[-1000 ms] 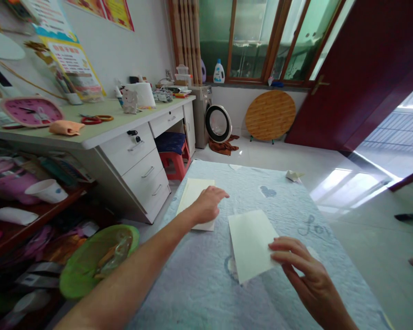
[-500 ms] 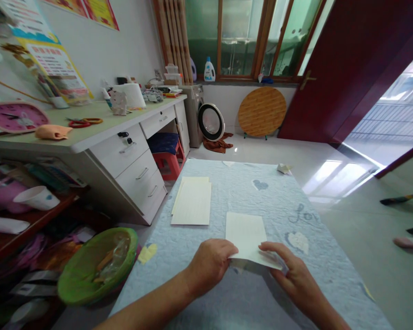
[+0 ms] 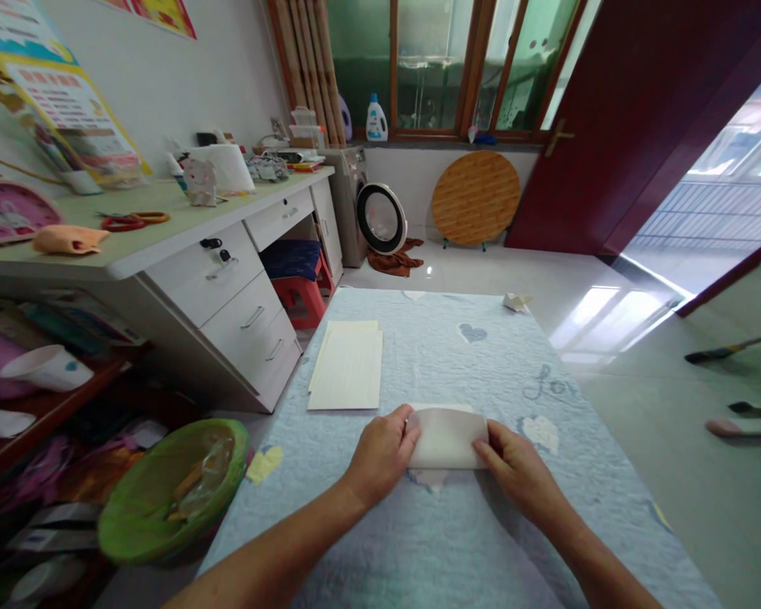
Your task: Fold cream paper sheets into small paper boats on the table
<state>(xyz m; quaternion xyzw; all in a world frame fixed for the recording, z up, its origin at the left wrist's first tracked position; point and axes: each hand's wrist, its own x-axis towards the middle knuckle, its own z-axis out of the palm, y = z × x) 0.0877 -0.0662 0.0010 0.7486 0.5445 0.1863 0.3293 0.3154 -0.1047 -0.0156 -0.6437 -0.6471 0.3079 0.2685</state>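
Note:
A pale sheet of paper point(image 3: 449, 441) is bent over on itself above the cloth-covered table point(image 3: 418, 541), its near part turned up and away from me. My left hand point(image 3: 386, 448) pinches its left edge between thumb and fingers. On the right edge, my right hand point(image 3: 511, 457) grips with the thumb in front and the fingers behind. Left of the hands and farther off lies a small stack of cream paper point(image 3: 347, 368), its sheets slightly out of line. At the far right corner of the table rests a small folded paper piece point(image 3: 516, 302).
A green basket point(image 3: 117, 507) holding plastic wrap and scraps stands left of the table. Beyond it is a white desk point(image 3: 209, 279) with red-handled scissors point(image 3: 123, 222). A red stool point(image 3: 301, 296) is under the desk. The washing machine door point(image 3: 381, 218) hangs open at the back.
Both hands have folded the near edge of the sheet up and over toward the far edge. The right hand has shifted to the sheet's right side. The view has turned slightly.

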